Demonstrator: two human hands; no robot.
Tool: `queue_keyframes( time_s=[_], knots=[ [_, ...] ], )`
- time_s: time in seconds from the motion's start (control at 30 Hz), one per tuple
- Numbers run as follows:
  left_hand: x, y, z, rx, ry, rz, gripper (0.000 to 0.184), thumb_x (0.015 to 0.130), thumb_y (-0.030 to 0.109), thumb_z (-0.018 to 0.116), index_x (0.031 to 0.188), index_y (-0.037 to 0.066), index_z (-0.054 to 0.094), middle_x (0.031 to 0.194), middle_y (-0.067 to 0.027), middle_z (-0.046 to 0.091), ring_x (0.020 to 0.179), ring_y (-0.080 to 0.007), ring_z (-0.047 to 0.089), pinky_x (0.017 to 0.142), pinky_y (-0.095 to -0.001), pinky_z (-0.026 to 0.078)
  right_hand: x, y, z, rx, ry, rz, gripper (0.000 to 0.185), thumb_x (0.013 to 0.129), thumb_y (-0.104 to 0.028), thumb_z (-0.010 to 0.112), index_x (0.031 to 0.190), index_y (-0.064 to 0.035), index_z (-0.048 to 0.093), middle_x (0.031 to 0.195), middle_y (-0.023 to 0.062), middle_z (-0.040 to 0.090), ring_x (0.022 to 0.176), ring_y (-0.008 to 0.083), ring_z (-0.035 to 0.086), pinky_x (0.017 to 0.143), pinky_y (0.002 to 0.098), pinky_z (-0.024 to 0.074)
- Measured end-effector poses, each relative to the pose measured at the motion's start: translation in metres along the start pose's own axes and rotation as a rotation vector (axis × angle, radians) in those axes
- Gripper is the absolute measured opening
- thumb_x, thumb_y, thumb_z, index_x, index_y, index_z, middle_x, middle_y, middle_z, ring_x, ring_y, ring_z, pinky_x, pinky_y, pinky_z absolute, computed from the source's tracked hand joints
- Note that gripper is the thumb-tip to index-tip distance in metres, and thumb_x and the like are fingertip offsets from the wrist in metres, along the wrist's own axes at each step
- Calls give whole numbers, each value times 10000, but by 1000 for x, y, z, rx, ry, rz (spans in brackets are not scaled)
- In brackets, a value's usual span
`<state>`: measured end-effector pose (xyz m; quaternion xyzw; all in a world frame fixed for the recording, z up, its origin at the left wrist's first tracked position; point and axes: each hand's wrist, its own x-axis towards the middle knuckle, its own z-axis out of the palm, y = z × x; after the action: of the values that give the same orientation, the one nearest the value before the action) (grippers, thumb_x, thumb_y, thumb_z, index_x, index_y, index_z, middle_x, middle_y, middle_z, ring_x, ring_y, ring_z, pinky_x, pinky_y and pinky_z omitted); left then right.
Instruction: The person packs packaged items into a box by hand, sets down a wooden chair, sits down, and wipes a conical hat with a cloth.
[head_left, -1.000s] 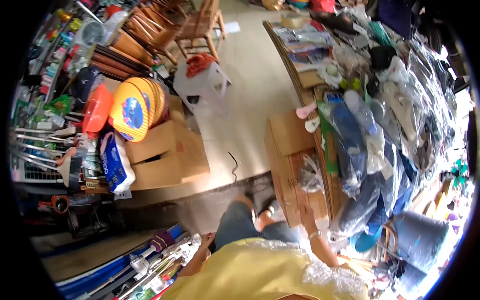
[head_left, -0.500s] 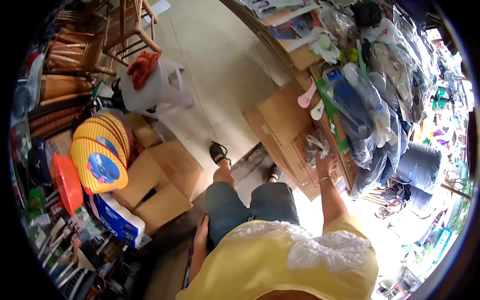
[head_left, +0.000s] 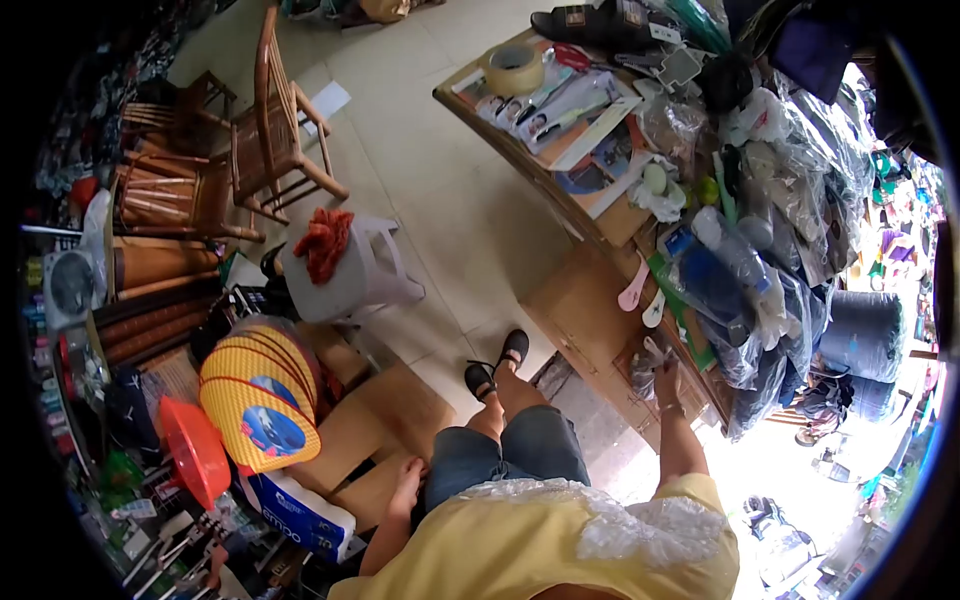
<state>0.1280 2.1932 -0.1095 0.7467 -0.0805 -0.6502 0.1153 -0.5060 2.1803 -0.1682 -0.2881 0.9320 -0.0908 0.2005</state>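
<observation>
Our right hand has the clear plastic bag, fingers closed at its side as far as we can tell; fingertips partly hidden. Our left hand hangs low beside the denim shorts, nothing visible in it; finger spread too unclear to call.

Progress, our read: contact with the bag is made, grip looks taken. Not done: bag isn't away from the cardboard carton or the table, and we see no sign of it being emptied.

Bag: small, crumpled, see-through with greyish patches, bunched toward the top. Contents too small to identify. It sits over the carton's near part, just beside the table edge; resting or hanging, we can't tell.

Further out: pink spoon-shaped piece at the table edge, packing tape roll at the table's far end. Left side: open cardboard box near our left hand, Tempo tissue pack beside it, then the plastic stool with a red cloth on top.
</observation>
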Motion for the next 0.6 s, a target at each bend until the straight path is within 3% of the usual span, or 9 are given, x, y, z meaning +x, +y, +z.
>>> queue_keyframes(
  time_s=[0.07,0.13,0.2,0.23,0.3,0.33,0.43,0.53,0.6],
  knots=[
    [4,31,12,-35,-35,68,282,910,262,553,1137,95,533,935,-35,581,793,-138,560,634,-277,457,-11,-9,0,377,-22,-12,321,786,-85,509,1087,23,534,895,145,615,838,267,588,756,377,462],
    [7,65,18,-57,-68,139,301,912,238,549,1165,75,537,945,-46,590,808,-142,560,656,-278,462,-34,-34,-16,612,-197,-129,289,790,-91,523,1057,16,549,834,66,577,714,154,527,648,296,442],
    [5,113,47,206,28,307,363,905,174,551,1239,40,498,1048,-89,597,911,-173,574,766,-288,476,-67,-107,-54,739,-298,-294,245,801,-69,516,1034,1,551,810,29,554,630,102,464,565,248,397],
    [0,133,64,203,28,312,363,905,174,551,1239,40,498,1048,-89,597,911,-173,574,766,-288,476,-73,-130,-57,732,-390,-302,222,811,-57,514,1025,-8,542,791,19,542,617,88,452,546,238,380],
    [-12,177,96,221,-86,700,359,897,128,563,1231,23,486,1119,-123,576,1021,-175,560,862,-290,451,-93,-191,-75,742,-586,-232,167,826,-45,521,989,-9,525,786,18,533,668,87,462,579,236,387],
    [-15,198,109,167,-186,710,373,890,83,563,1244,6,473,1158,-125,561,1080,-187,536,951,-301,412,-100,-231,-90,759,-683,-161,137,832,-46,530,961,0,517,799,26,535,732,100,483,629,245,412],
    [-19,254,141,119,-310,818,361,891,65,557,1238,3,479,1151,-111,568,1069,-178,541,935,-293,421,-94,-312,-101,897,-815,-201,108,859,-55,554,950,-19,507,801,-1,521,717,71,466,614,220,400],
    [-2,294,139,127,-403,854,363,887,76,568,1232,4,485,1141,-112,580,1047,-171,557,899,-285,448,-81,-385,-136,973,-728,-353,57,855,-48,512,910,-60,504,755,-49,461,631,20,398,510,184,336],
    [14,336,133,179,-430,793,346,887,66,562,1219,-4,492,1115,-94,588,1031,-154,559,896,-274,445,-65,-413,-161,1011,-629,-356,66,856,-22,488,913,-49,507,753,-50,467,629,19,398,510,180,343]
  ],
)
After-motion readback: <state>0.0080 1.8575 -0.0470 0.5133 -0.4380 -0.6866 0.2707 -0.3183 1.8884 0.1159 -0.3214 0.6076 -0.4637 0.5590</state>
